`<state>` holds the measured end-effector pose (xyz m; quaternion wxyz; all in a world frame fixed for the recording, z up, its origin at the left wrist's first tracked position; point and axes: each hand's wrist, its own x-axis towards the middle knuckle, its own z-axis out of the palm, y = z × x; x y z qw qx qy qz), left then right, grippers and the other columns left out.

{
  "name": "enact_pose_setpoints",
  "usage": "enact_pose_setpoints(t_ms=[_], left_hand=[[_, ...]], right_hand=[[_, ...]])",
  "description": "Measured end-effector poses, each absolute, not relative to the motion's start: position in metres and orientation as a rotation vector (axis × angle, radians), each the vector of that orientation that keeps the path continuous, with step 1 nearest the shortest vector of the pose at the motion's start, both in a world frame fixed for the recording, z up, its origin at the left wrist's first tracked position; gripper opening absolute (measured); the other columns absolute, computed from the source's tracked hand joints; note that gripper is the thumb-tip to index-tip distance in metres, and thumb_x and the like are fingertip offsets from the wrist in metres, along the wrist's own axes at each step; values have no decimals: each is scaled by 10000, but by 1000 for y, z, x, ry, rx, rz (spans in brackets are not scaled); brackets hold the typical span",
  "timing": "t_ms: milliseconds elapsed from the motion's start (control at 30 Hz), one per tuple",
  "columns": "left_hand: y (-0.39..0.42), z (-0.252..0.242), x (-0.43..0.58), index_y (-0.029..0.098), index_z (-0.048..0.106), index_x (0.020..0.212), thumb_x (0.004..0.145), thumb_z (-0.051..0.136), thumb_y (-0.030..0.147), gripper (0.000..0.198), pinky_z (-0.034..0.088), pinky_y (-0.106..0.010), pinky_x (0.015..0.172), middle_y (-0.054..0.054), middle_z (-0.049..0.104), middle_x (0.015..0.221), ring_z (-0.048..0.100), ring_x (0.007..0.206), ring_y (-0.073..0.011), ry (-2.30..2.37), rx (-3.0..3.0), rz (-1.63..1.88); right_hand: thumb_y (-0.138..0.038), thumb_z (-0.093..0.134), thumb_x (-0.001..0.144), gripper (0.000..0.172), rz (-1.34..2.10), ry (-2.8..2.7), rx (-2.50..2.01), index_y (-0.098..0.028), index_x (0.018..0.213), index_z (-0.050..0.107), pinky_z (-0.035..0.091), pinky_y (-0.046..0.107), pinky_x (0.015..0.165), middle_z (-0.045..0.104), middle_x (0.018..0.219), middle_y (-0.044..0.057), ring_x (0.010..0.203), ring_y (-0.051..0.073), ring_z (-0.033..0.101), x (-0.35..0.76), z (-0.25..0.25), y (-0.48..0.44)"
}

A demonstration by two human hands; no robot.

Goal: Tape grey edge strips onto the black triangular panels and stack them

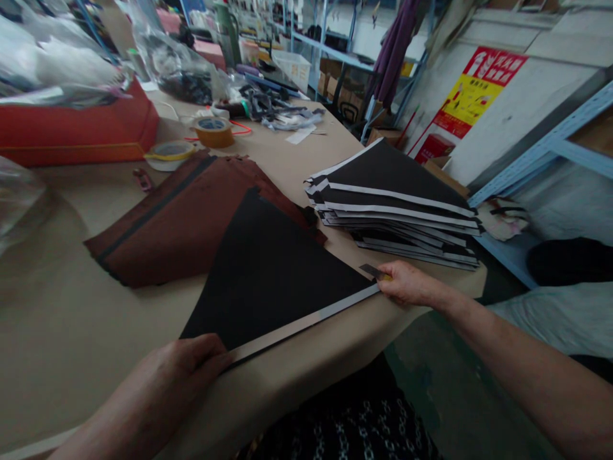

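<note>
A black triangular sheet (272,275) lies on the tan table (62,319), with a pale strip (306,322) along its near edge. My left hand (177,370) presses on the strip's near end, fingers closed on the sheet's corner. My right hand (407,284) pinches the far end of the strip, and a small dark tab with a yellow tip (376,273) pokes out of its fingers. Brown fabric pieces (182,217) lie under the sheet's far tip.
A stack of black sheets with white edges (393,204) sits at the table's right. Tape rolls (213,131) and a red box (71,134) stand farther back, with clutter beyond. Blue shelving (550,153) runs at the right.
</note>
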<state>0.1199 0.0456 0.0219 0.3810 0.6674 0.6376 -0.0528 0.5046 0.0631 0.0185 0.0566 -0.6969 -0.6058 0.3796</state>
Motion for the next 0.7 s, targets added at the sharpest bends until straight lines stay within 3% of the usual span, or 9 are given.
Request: enact_pose_setpoints(t_ms=[133,367,467,600,700], left_hand=[[45,18,118,232,647,593,735,431,509,378,422,-248,483,-28,669,567,633,546,-204,1609,1757,-107],[44,15,118,237,641,588,756,449,441,327,385,-249,486,-17,665,554,624,526,-195,1615,1826,-69],[44,17,121,236,639,587,759,451,432,321,368,-256,496,-18,657,552,617,539,-197,1617,1851,-79],[43,21,124,227,638,627,783,437,410,314,353,-265,526,-22,655,589,602,577,-195,1626,1905,-105],[42,26,126,216,627,643,804,424,397,316,345,-269,543,-16,633,593,577,581,-183,1636,1908,-142]], right_hand=[[-206,507,709,119,1024,-1990,-2078,-173,713,621,346,234,541,574,646,8,609,128,509,504,26,65],[-265,574,736,97,837,-2062,-2038,-170,719,562,333,249,586,549,689,5,638,127,472,510,36,63],[-305,523,820,153,1017,-2005,-1781,-166,806,584,371,241,646,558,751,1,688,112,492,497,44,64],[-445,545,826,279,1392,-1734,-1486,-170,780,547,300,225,504,407,550,-63,497,77,368,470,36,68],[-509,576,785,349,1484,-1610,-1456,-177,707,500,227,225,446,314,475,-94,419,59,281,458,16,71]])
